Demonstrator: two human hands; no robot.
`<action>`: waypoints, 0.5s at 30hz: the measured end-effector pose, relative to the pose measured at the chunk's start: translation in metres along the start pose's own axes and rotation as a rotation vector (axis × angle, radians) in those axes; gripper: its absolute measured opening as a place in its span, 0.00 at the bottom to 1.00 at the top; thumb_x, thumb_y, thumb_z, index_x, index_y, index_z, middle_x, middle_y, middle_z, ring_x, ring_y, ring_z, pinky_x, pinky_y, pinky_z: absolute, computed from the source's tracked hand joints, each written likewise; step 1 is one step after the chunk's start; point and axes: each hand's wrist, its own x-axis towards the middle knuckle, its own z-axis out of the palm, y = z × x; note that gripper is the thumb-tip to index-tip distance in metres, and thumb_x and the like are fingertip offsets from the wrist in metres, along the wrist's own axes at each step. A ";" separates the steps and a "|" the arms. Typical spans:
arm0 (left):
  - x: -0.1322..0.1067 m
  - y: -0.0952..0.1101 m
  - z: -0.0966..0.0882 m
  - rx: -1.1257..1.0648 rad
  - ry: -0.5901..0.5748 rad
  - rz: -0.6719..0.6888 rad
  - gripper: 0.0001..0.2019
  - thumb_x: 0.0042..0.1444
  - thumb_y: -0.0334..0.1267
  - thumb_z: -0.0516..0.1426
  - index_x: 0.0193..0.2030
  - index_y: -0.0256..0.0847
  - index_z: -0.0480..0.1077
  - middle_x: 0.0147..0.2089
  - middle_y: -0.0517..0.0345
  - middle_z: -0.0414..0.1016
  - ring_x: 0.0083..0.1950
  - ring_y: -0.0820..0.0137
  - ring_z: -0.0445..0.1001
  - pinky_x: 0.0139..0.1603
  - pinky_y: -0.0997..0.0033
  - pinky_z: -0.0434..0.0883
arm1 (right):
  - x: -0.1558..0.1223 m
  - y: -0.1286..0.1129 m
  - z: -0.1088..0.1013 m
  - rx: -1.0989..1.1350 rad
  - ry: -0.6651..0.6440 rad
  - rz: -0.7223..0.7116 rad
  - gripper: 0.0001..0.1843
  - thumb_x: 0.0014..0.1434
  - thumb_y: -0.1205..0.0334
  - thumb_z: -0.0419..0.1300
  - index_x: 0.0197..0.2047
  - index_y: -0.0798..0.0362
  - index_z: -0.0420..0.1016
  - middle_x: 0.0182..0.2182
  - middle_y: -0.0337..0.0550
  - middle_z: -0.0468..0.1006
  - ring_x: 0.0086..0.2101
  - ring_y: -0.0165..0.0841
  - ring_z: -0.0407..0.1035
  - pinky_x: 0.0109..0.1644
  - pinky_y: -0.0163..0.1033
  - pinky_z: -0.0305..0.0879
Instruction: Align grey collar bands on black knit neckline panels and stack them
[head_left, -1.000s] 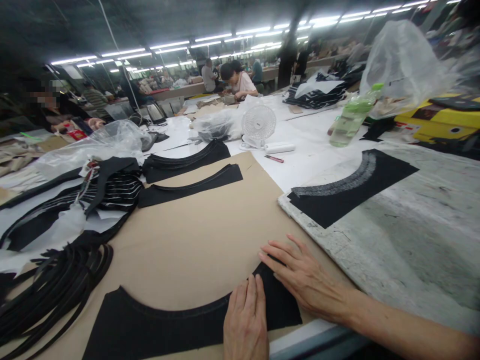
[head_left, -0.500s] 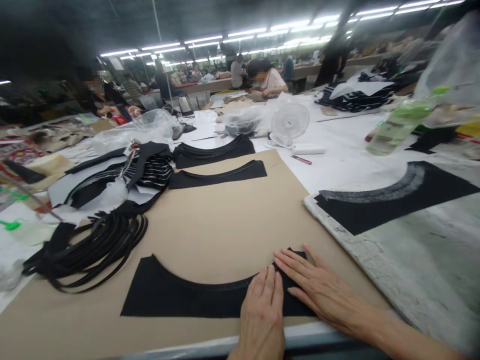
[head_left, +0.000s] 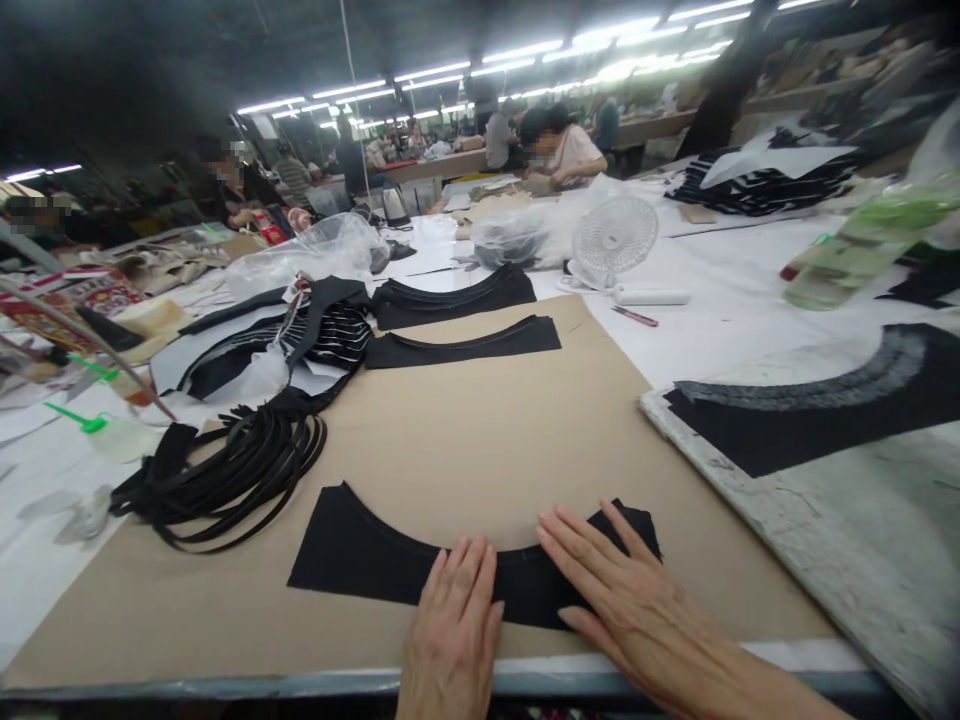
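Fingers of the left grip [head_left: 454, 620] lie straight and close together on a curved black piece [head_left: 525, 585]. The right grip [head_left: 637, 600] is flat on it too, with its fingers spread and its thumb out to the side. Both grips are stretched out and just rest on top. The curved black piece is right under them, on a big brown sheet [head_left: 480, 420]. One end pokes out to the left of the left grip, and the other end pokes out past the fingers of the right grip. Some of its black shows between the two grips as well.

To the left of the left grip is a bundle of thin black straps [head_left: 255, 470]. To the right of the right grip is a pale board [head_left: 862, 540], and on it lies a black shape [head_left: 765, 440] with a whitish curved band. Ahead of the left grip are a near black strip [head_left: 465, 349] and, behind it, a far black strip [head_left: 457, 306]. Ahead of the right grip, on the white worktop [head_left: 727, 275], are a small fan [head_left: 615, 240] and a little red tool [head_left: 636, 317].
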 end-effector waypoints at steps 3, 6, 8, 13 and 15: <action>0.001 0.010 0.004 0.046 -0.041 0.080 0.20 0.67 0.39 0.44 0.61 0.35 0.63 0.63 0.54 0.67 0.64 0.65 0.64 0.58 0.62 0.68 | 0.009 -0.016 0.010 0.079 -0.076 -0.047 0.36 0.64 0.59 0.54 0.70 0.57 0.45 0.67 0.48 0.52 0.65 0.37 0.48 0.70 0.52 0.36; 0.000 0.013 0.006 0.067 -0.070 0.058 0.22 0.68 0.43 0.43 0.63 0.36 0.62 0.65 0.54 0.64 0.66 0.66 0.62 0.60 0.61 0.65 | 0.009 -0.019 0.019 0.118 -0.101 -0.046 0.38 0.64 0.56 0.55 0.71 0.56 0.42 0.68 0.47 0.50 0.66 0.37 0.46 0.70 0.51 0.36; -0.002 0.011 0.005 0.084 -0.099 0.073 0.23 0.67 0.45 0.44 0.64 0.36 0.60 0.66 0.55 0.62 0.66 0.66 0.61 0.60 0.61 0.64 | 0.005 -0.014 0.020 0.121 -0.113 -0.045 0.38 0.64 0.55 0.55 0.71 0.55 0.41 0.68 0.47 0.51 0.65 0.37 0.47 0.70 0.51 0.36; -0.005 0.007 0.003 0.111 -0.147 0.102 0.25 0.66 0.46 0.46 0.67 0.37 0.56 0.68 0.55 0.59 0.68 0.66 0.58 0.61 0.61 0.63 | -0.009 0.005 0.014 0.086 -0.110 0.026 0.39 0.65 0.54 0.54 0.72 0.52 0.39 0.67 0.47 0.54 0.65 0.39 0.50 0.68 0.56 0.40; -0.004 0.009 0.003 0.091 -0.122 0.074 0.25 0.66 0.45 0.46 0.66 0.37 0.57 0.68 0.55 0.60 0.67 0.66 0.59 0.61 0.60 0.63 | -0.014 0.009 0.013 0.077 -0.107 0.046 0.39 0.64 0.53 0.53 0.72 0.51 0.38 0.66 0.47 0.55 0.64 0.40 0.51 0.68 0.58 0.41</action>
